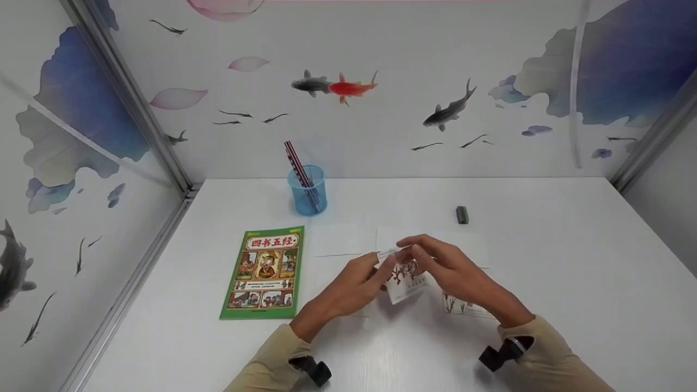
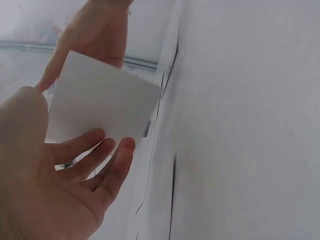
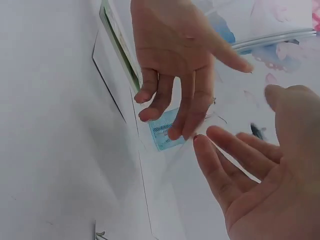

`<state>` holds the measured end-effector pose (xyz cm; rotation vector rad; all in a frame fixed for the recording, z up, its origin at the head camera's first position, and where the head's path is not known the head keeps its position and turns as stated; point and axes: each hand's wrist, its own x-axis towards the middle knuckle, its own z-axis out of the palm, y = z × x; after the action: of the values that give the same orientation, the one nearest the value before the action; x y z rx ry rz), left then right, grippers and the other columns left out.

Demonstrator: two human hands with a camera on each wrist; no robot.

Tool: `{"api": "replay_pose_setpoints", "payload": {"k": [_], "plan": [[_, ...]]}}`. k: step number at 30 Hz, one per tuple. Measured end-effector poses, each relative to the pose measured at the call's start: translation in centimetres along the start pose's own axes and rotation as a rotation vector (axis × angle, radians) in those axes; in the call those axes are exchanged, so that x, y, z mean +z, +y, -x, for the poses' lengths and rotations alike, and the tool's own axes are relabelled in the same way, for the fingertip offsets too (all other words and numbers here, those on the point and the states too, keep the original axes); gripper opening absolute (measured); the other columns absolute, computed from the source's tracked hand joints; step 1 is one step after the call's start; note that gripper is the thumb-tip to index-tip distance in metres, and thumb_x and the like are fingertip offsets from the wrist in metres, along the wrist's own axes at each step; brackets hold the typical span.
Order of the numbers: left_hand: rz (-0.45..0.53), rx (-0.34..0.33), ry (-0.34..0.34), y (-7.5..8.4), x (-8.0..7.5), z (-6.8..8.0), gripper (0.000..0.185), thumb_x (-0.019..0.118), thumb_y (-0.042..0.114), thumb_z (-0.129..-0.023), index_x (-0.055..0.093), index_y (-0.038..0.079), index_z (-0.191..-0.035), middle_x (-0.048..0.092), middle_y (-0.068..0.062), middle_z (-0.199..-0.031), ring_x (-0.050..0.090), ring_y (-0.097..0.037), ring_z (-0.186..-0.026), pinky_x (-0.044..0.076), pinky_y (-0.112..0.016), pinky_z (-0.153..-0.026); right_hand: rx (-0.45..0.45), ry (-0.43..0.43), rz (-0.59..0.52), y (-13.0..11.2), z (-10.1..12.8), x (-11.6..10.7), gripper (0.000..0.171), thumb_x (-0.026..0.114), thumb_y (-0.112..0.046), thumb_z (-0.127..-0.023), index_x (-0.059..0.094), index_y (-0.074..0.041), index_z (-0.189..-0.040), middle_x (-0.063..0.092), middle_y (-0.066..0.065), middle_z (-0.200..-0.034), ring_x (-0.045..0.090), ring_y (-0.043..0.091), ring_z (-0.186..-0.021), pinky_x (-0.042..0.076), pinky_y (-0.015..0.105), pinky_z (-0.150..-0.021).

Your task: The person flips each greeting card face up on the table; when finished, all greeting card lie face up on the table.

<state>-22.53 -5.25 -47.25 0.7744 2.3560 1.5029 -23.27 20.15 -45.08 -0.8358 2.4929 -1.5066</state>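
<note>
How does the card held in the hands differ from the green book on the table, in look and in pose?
The card is small, white with a reddish drawing; the green book is far larger, its cover full of colour pictures and a red title. The card is held up off the table between the left hand and right hand; the book lies flat, untouched, to their left. Both are flat printed items.

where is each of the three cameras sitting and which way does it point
Head: worn on the head, looking forward and down at the table; both hands and sleeves show, holding a card.
Left wrist: on the left wrist, facing the left hand from its palm side; the right hand is behind the card.
Right wrist: on the right wrist, facing the right hand.
All three views share the card.
</note>
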Motion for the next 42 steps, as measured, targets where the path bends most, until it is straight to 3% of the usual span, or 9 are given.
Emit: {"api": "replay_pose_setpoints", "payload": {"k": [4, 11, 17, 20, 24, 28, 31, 36, 42], "plan": [[0.168, -0.040, -0.015, -0.4, 0.0, -0.1, 0.041, 0.058, 0.028, -0.113, 0.059, 0.009, -0.150, 0.072, -0.011, -0.130, 0.077, -0.019, -0.111, 0.066, -0.041, -0.093, -0.053, -0.003, 0.068, 0.1, 0.0, 0.2, 0.030, 0.057, -0.021, -0.114, 0.064, -0.016, -0.143, 0.074, -0.001, -0.135, 0.070, 0.020, -0.127, 0.061, 0.036, -0.102], [0.185, -0.093, 0.005, -0.8, -0.1, -0.1, 0.046, 0.063, 0.017, -0.108, 0.056, 0.010, -0.154, 0.074, -0.012, -0.133, 0.076, -0.022, -0.114, 0.065, -0.035, -0.090, -0.058, 0.139, 0.280, 0.7, 0.1, 0.3, 0.048, 0.079, -0.005, -0.097, 0.068, -0.024, -0.140, 0.071, -0.007, -0.141, 0.066, 0.019, -0.125, 0.058, 0.042, -0.095], [0.409, -0.085, 0.119, -0.7, -0.3, -0.3, 0.071, 0.074, 0.016, -0.102, 0.036, 0.016, -0.163, 0.066, -0.014, -0.142, 0.075, -0.029, -0.120, 0.065, -0.044, -0.097, 0.099, 0.175, 0.299, 0.9, 0.1, 0.1, 0.051, 0.084, -0.029, -0.097, 0.067, -0.012, -0.142, 0.074, -0.003, -0.085, 0.063, 0.012, -0.072, 0.050, 0.027, -0.064], [0.452, -0.049, 0.175, -0.7, -0.4, -0.4, 0.067, 0.071, 0.011, -0.103, 0.036, 0.013, -0.160, 0.067, -0.014, -0.139, 0.076, -0.028, -0.119, 0.066, -0.043, -0.095, 0.162, 0.142, 0.244, 0.9, 0.1, 0.2, 0.065, 0.082, -0.041, -0.098, 0.060, -0.005, -0.147, 0.076, 0.000, -0.078, 0.063, 0.012, -0.065, 0.049, 0.026, -0.061], [0.389, -0.038, 0.238, -0.8, -0.5, -0.4, 0.042, 0.065, 0.018, -0.109, 0.049, 0.014, -0.147, 0.074, -0.011, -0.130, 0.077, -0.021, -0.110, 0.064, -0.032, -0.086, 0.158, 0.113, 0.176, 0.6, 0.1, 0.6, 0.079, 0.082, -0.047, -0.097, 0.047, -0.014, -0.159, 0.080, 0.000, -0.107, 0.072, 0.013, -0.086, 0.058, 0.031, -0.074], [0.323, -0.027, 0.273, -1.1, -0.5, -0.5, 0.032, 0.064, 0.024, -0.111, 0.059, 0.014, -0.141, 0.076, -0.015, -0.124, 0.078, -0.025, -0.105, 0.060, -0.028, -0.082, 0.098, 0.109, 0.096, 0.0, 0.0, 1.0, 0.095, 0.085, -0.044, -0.095, 0.028, -0.029, -0.170, 0.065, 0.003, -0.147, 0.072, 0.016, -0.109, 0.061, 0.041, -0.095], [0.283, -0.008, 0.278, -1.2, -0.4, -0.5, 0.031, 0.064, 0.025, -0.111, 0.063, 0.014, -0.140, 0.075, -0.017, -0.126, 0.078, -0.028, -0.110, 0.061, -0.027, -0.087, 0.052, 0.117, 0.063, -0.4, 0.0, 1.1, 0.090, 0.082, -0.043, -0.097, 0.029, -0.034, -0.169, 0.054, 0.003, -0.162, 0.070, 0.018, -0.120, 0.060, 0.044, -0.103], [0.084, 0.058, 0.251, -1.0, 0.0, -0.4, 0.025, 0.062, 0.022, -0.112, 0.071, 0.021, -0.135, 0.076, -0.004, -0.121, 0.074, -0.016, -0.103, 0.060, -0.024, -0.089, 0.010, 0.101, 0.055, -0.2, 0.2, 0.9, 0.063, 0.080, -0.036, -0.100, 0.052, -0.035, -0.156, 0.060, -0.001, -0.156, 0.069, 0.018, -0.126, 0.061, 0.043, -0.103], [-0.091, 0.108, 0.189, -0.5, 0.5, -0.3, 0.026, 0.067, 0.022, -0.109, 0.073, 0.022, -0.135, 0.078, 0.001, -0.118, 0.071, -0.008, -0.100, 0.060, -0.025, -0.087, 0.055, 0.058, 0.150, 0.9, 0.2, 0.9, 0.047, 0.086, -0.019, -0.094, 0.069, -0.023, -0.138, 0.073, 0.002, -0.131, 0.077, 0.013, -0.091, 0.064, 0.028, -0.081]]}}
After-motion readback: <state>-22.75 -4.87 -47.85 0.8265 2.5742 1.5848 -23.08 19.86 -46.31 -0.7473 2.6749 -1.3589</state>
